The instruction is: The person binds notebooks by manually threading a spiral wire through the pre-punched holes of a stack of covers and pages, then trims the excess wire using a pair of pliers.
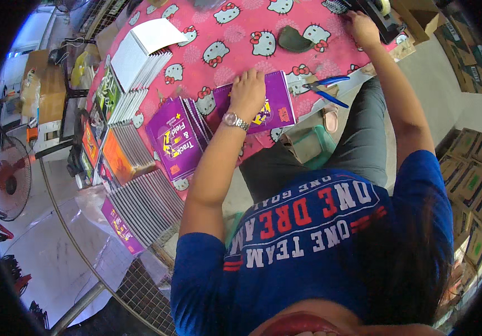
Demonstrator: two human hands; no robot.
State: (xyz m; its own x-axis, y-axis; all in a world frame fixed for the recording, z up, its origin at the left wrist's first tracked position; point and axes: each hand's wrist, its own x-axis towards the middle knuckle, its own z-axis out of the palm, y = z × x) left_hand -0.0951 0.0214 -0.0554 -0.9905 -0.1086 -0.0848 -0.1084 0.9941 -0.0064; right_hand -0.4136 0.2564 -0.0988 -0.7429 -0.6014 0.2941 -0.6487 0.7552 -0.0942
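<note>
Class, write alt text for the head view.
A person's left hand rests on a purple notebook on a pink tablecloth; the right hand is beside a black tape dispenser. Blue pliers lie right of the notebook, book stacks to its left.

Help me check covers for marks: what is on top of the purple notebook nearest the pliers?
The left hand lies on the purple notebook; the part beneath it is hidden.

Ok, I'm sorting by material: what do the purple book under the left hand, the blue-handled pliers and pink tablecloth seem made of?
Purple book: probably smooth card over paper, from its flat face and pale edge.
Pliers: handles likely smooth plastic or rubber, given their even blue.
Tablecloth: perhaps printed plastic or fabric, fairly matte; the repeating pattern fits either.
</note>
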